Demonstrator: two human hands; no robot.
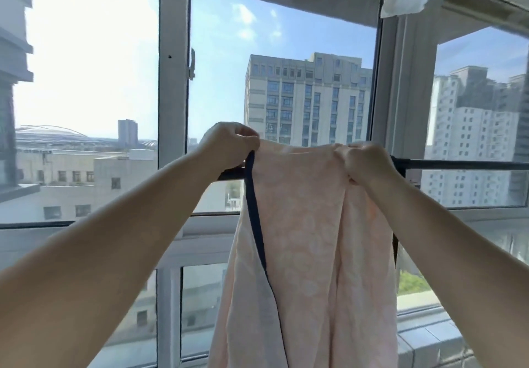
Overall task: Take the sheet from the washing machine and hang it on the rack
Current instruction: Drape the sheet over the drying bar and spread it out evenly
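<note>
By tall windows (174, 81), left hand (229, 145) and right hand (366, 163) pinching pink sheet (303, 224) above black rack bar (458, 165)

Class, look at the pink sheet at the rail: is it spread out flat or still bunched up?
Bunched. The pink sheet hangs in narrow lengthwise folds, its top edge gathered between the left hand and right hand at the dark rail.

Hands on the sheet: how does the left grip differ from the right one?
The left hand pinches the sheet at its dark-trimmed corner; the right hand bunches plain pink cloth in a fist. The left hand sits slightly higher than the right. Both hold the top edge at the rack bar.
</note>
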